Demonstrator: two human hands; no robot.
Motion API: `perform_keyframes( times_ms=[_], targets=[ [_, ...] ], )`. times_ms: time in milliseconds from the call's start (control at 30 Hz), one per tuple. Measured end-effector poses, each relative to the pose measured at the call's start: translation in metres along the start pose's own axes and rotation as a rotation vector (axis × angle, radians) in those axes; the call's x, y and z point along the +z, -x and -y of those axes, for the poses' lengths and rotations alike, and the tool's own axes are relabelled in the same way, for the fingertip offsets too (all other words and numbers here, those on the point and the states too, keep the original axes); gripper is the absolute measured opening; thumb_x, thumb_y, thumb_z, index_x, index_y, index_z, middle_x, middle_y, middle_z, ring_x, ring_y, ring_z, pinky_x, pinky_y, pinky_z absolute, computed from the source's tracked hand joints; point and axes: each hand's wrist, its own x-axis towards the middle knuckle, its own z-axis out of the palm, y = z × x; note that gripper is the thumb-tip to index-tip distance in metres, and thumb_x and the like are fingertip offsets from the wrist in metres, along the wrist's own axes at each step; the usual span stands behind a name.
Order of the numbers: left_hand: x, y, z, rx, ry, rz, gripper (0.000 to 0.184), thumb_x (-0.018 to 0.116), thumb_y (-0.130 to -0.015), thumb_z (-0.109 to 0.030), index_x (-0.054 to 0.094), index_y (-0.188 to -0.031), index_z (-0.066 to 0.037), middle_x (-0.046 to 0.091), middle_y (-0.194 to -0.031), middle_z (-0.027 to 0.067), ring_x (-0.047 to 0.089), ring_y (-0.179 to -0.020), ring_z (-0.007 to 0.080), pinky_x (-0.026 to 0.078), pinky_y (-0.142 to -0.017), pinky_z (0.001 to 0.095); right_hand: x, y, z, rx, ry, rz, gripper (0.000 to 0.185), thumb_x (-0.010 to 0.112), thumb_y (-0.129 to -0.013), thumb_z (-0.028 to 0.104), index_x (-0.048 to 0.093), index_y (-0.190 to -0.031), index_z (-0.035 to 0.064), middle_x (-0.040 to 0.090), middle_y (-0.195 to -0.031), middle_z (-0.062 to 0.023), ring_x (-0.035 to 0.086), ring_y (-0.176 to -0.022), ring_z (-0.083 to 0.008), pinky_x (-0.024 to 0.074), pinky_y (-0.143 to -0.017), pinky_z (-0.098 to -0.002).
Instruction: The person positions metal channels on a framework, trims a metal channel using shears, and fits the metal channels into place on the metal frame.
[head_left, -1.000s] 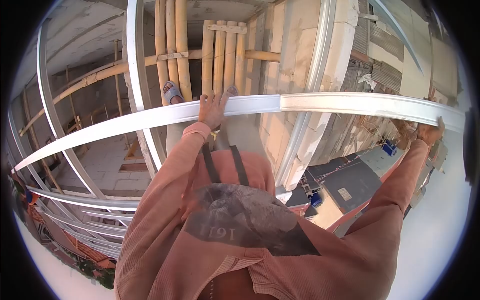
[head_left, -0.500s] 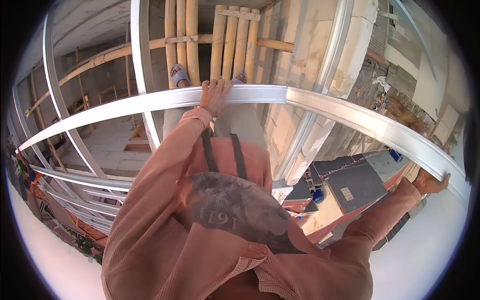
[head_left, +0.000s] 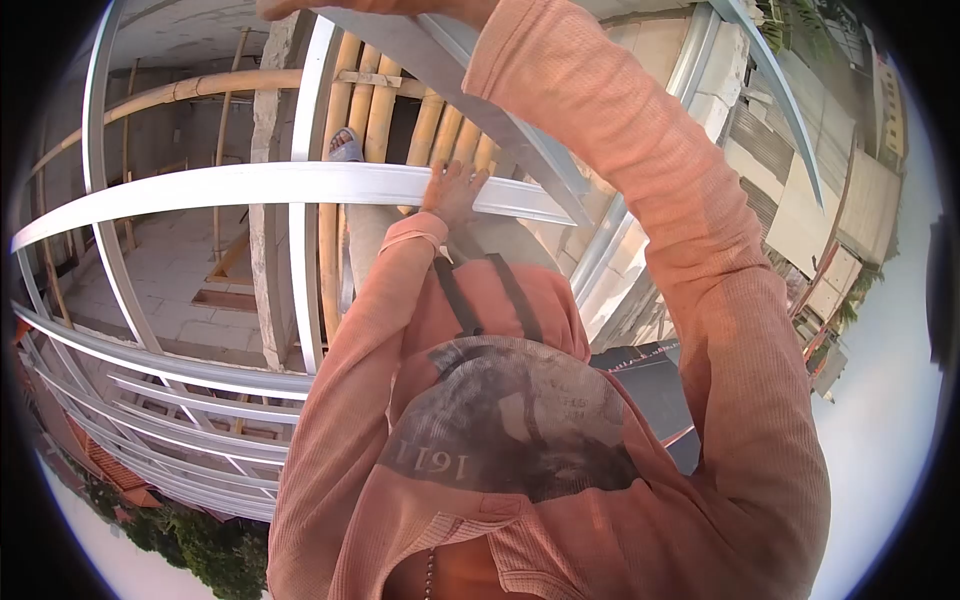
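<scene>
A long silvery metal channel crosses in front of me and is bent sharply at its right end. From that bend the folded section slants up and left over the bamboo. My left hand is closed over the straight length, fingers across its far edge. High at the top edge is my right hand, partly cut off by the frame, at the upper part of the folded section. It appears closed on that section, though most of its fingers are hidden. My right sleeve hides some of the scene.
Bamboo poles lie underfoot, with a sandaled foot on them. Metal framing stands at left, and more rails run below it. A block wall is at right. Rooftops lie far below.
My right hand has swung from the far right up and over to the top left, folding the channel's right section back. My left hand stays on the channel, slightly shifted right in view.
</scene>
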Motion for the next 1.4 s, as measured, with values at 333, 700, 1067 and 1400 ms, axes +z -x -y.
perform_keyframes(
  times_ms=[333, 700, 1067, 1400],
  targets=[
    [0.038, 0.022, 0.021, 0.026, 0.062, -0.132, 0.079, 0.078, -0.078, -0.047, 0.048, -0.145, -0.018, 0.051, -0.143, 0.0069, 0.044, -0.136, 0.0259, 0.029, -0.112, 0.0517, 0.341, 0.061, -0.061, 0.255, 0.211, 0.553, 0.08, 0.063, -0.087, 0.03, 0.03, -0.155, 0.0014, 0.053, -0.143, -0.0204, 0.044, -0.136, -0.044, 0.0451, -0.106, -0.0516],
    [0.021, -0.017, -0.001, 0.059, -0.006, -0.025, 0.086, 0.075, -0.078, -0.054, 0.044, -0.149, -0.016, 0.048, -0.147, 0.0079, 0.043, -0.136, 0.0262, 0.029, -0.112, 0.0502, -0.057, 0.046, -0.006, 0.157, 0.031, 0.031, 0.072, 0.064, -0.087, 0.025, 0.038, -0.148, -0.0042, 0.052, -0.14, -0.0283, 0.052, -0.131, -0.0413, 0.0389, -0.112, -0.0529],
    [0.017, -0.005, -0.004, 0.118, -0.059, -0.135, 0.091, 0.076, -0.076, -0.058, 0.045, -0.149, -0.012, 0.056, -0.127, 0.008, 0.051, -0.121, 0.0256, 0.032, -0.106, 0.047, -0.457, 0.403, -0.053, 0.299, -0.46, -1.08, 0.077, 0.061, -0.085, 0.024, 0.032, -0.148, -0.0084, 0.045, -0.146, -0.0303, 0.043, -0.139, -0.0469, 0.0281, -0.121, -0.0619],
    [0.04, -0.01, 0.004, 0.1, -0.238, -0.107, 0.083, 0.079, -0.076, -0.051, 0.049, -0.142, -0.012, 0.053, -0.126, 0.0083, 0.047, -0.122, 0.0267, 0.031, -0.105, 0.0492, -0.47, 0.719, -0.232, 0.679, -0.493, -1.721, 0.067, 0.06, -0.08, 0.031, 0.054, -0.136, -0.0039, 0.062, -0.133, -0.0232, 0.059, -0.123, -0.0405, 0.0423, -0.113, -0.0582]
  ],
)
